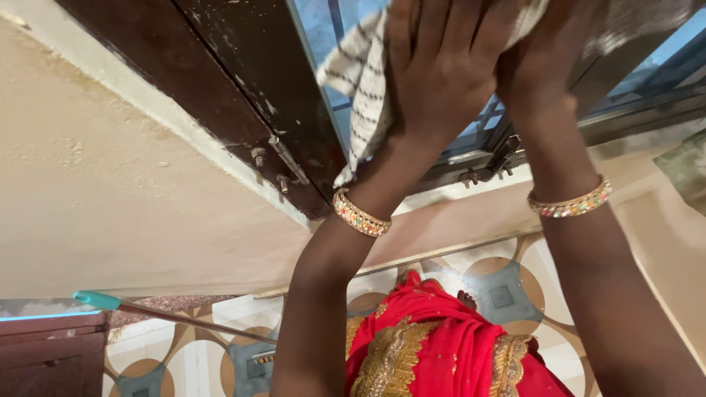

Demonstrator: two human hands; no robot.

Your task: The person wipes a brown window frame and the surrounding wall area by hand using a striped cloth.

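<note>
Both of my hands are raised against a window pane (318,29) at the top of the head view. My left hand (440,66) lies flat with fingers spread on a white cloth with thin dark stripes (364,81), pressing it to the glass. My right hand (544,51) rests beside it, also on the cloth, whose upper part runs out of view. Each wrist wears a gold beaded bangle (360,215). A dark brown wooden window frame (243,95) with metal hinges stands left of the cloth.
A cream wall (110,191) lies below the frame. A metal latch (489,167) sits on the lower window rail. Patterned floor tiles (507,294), my red and gold garment (434,345) and a long stick with a teal tip (99,300) are below.
</note>
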